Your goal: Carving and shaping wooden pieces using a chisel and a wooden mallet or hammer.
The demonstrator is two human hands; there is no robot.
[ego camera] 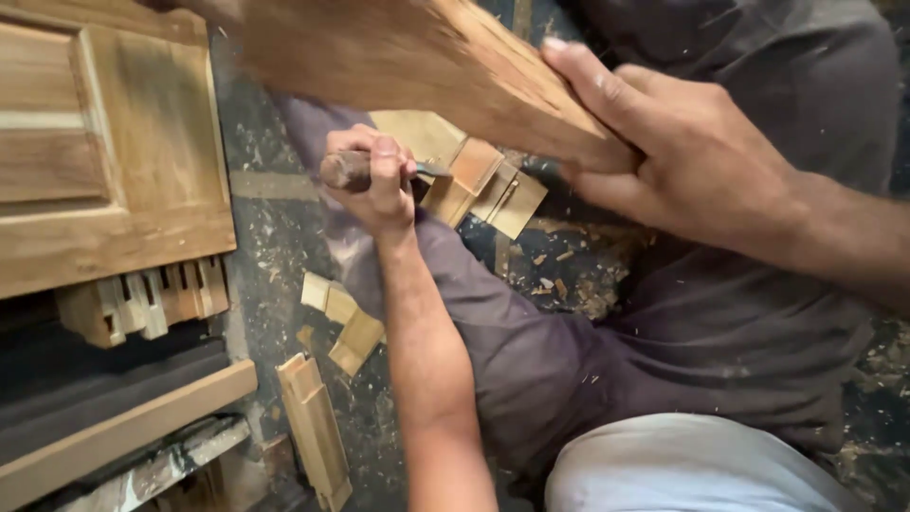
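Now, far left, a panelled wooden door frame lies flat, and below its lower edge sits a row of small notched wooden pieces. A plain timber rail runs diagonally under that. Moving in, short offcut blocks lie scattered on the dark, shaving-strewn floor, with a longer grooved strip below them. Centre now: the left hand is clenched tight round the rounded wooden handle of a chisel, fist upright, the metal shaft poking out to the right towards a tenoned wooden workpiece resting just beside the fist on the person's leg. Whether the blade tip is touching the wood, I cannot tell. Above, a big blurred wooden mallet block sweeps across the top of the view. On the right, the right hand grips its near end, fingers wrapped over the top face, thumb underneath. Dark trousers fill the lower right.
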